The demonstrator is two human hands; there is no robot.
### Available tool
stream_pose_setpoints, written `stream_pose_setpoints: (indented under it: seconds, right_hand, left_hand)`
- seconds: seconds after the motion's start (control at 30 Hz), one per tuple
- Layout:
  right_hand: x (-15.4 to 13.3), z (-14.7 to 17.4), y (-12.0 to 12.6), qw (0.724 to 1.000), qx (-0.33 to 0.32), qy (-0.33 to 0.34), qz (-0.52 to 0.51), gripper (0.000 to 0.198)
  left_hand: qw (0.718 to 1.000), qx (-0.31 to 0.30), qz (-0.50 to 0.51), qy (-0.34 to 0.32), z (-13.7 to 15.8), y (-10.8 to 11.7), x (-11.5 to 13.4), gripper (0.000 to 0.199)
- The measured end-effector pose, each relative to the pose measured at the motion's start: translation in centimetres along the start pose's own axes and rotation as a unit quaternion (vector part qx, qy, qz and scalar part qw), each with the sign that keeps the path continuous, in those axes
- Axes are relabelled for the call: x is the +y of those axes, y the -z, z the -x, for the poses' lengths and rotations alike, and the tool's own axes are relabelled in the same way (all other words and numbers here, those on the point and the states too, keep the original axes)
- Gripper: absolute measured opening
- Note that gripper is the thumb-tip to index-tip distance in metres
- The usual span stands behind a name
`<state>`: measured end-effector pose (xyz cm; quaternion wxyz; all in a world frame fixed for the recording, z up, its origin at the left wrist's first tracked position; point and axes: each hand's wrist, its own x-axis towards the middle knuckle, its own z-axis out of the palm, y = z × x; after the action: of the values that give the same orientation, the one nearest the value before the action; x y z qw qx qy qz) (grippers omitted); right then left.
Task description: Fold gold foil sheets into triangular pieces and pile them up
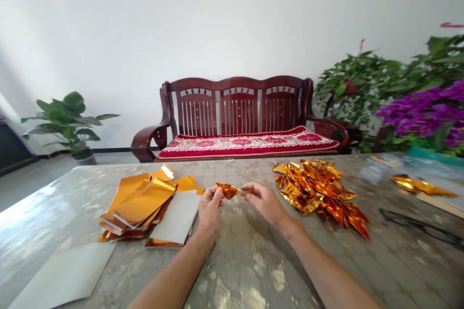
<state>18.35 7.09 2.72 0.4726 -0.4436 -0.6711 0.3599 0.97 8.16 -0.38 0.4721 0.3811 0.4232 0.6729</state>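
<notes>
Between my two hands, just above the table, is a small folded piece of shiny gold foil paper (228, 190). My left hand (210, 205) pinches its left end between thumb and fingers. At the right tip, the thumb and forefinger of my right hand (263, 199) are closed on the pointed end. A stack of flat gold foil sheets (145, 198), some showing white backs, lies left of my left hand. To the right of my right hand is a heap of folded gold foil pieces (317, 186).
On the table (246, 260) a white sheet (67, 273) lies at the front left. Black glasses (420, 226), another gold foil piece (422, 186) and clear plastic (380, 166) are at the right. Beyond stands a red wooden bench (239, 106), with plants (68, 120) and purple flowers (424, 111) at the sides.
</notes>
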Motion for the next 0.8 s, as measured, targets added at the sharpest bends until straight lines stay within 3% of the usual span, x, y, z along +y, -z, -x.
stream_pose_setpoints:
  seconds: [0.17,0.43,0.67,0.8]
  right_hand:
    - [-0.3,0.4,-1.4,0.995,0.066,0.006,-0.075,0.031]
    - [0.1,0.6,-1.6,0.987,0.148,0.029,-0.059,0.030]
    - [0.4,0.3,-1.5,0.981,0.177,0.019,-0.078,0.028]
    - [0.3,0.2,-1.0,0.982,0.181,0.027,-0.038,0.025]
  left_hand:
    - [0.999,-0.004,0.023,0.025,0.6,-0.3,0.1,0.037]
    - [0.998,-0.022,0.036,0.041,1.6,-0.9,-0.1,0.032]
    - [0.997,-0.068,-0.034,0.030,2.2,-1.1,0.1,0.024]
    - [0.992,-0.093,-0.085,0.005,2.2,-1.0,0.3,0.019]
